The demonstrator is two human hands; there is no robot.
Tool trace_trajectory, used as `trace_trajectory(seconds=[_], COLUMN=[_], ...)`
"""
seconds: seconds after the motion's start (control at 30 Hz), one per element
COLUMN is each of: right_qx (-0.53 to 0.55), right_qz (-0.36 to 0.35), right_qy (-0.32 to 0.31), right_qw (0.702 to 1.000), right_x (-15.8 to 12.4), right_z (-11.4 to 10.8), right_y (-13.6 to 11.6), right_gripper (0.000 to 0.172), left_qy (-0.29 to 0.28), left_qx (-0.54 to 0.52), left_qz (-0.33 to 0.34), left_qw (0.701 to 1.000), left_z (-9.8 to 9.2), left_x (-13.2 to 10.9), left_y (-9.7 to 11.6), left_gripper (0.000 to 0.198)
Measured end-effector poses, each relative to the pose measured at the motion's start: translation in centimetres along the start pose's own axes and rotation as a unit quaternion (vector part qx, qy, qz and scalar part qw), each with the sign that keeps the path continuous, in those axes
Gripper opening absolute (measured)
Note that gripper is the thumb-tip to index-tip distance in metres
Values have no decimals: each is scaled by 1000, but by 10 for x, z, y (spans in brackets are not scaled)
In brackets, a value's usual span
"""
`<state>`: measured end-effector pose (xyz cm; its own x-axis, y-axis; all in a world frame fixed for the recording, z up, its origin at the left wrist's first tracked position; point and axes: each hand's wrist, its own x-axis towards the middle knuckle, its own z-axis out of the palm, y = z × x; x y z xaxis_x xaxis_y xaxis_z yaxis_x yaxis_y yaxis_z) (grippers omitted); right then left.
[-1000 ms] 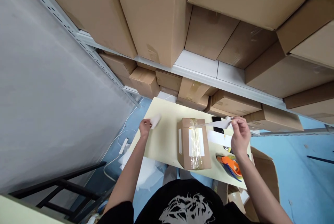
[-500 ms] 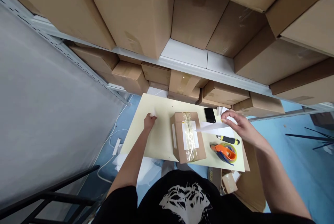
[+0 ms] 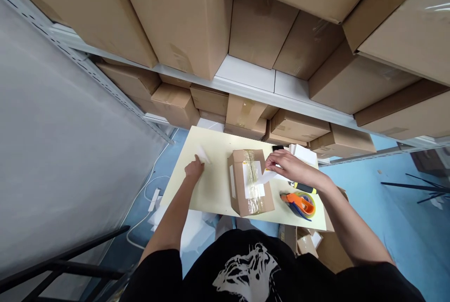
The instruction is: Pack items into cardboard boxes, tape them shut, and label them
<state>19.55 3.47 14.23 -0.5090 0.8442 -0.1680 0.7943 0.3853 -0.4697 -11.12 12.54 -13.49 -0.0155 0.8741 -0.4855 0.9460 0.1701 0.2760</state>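
Observation:
A taped cardboard box (image 3: 236, 182) stands on the pale yellow table, with clear tape over a white label on its top. My right hand (image 3: 290, 167) pinches a white paper strip (image 3: 266, 177) by one end, just above the box's right side; the strip's free end slants over the label. To the left of the box, my left hand (image 3: 194, 169) is low over the table, its index finger stretched out at the edge of a small white slip (image 3: 203, 154). The slip seems loose at the fingertip.
An orange tape dispenser (image 3: 300, 202) and a yellow-black utility knife (image 3: 305, 187) lie right of the box. A phone (image 3: 277, 147) and white papers (image 3: 304, 154) are behind my right hand. Shelves of cartons (image 3: 176, 100) rise beyond the table (image 3: 214, 194).
My right hand has moved left with the paper strip, towards the box. My left hand has drawn slightly left and nearer me, and the small slip now shows beside its fingertip.

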Motion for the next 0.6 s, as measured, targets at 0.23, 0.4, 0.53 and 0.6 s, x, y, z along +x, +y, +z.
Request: trace_trajectory(seconds=[0.23,0.4,0.53,0.6], right_qx=[-6,-9,-3,1], right_qz=[-27,-40,-41,-47], right_qy=[-3,-5,-18,-27], right_qw=[1000,999,999,999], right_x=[0,-2,0,3], right_z=[3,4,0,-1], right_y=[0,3,-2,-4], right_gripper=[19,18,20,20], left_qy=[17,28,48,74], left_qx=[7,1,-12,-23], left_qz=[54,42,24,13], left_qw=[998,999,999,997], left_z=[-7,-10,-19,-31], left_x=[-5,-9,-16,-26], left_y=[-12,-7,3,14], left_gripper=[32,19,30,29])
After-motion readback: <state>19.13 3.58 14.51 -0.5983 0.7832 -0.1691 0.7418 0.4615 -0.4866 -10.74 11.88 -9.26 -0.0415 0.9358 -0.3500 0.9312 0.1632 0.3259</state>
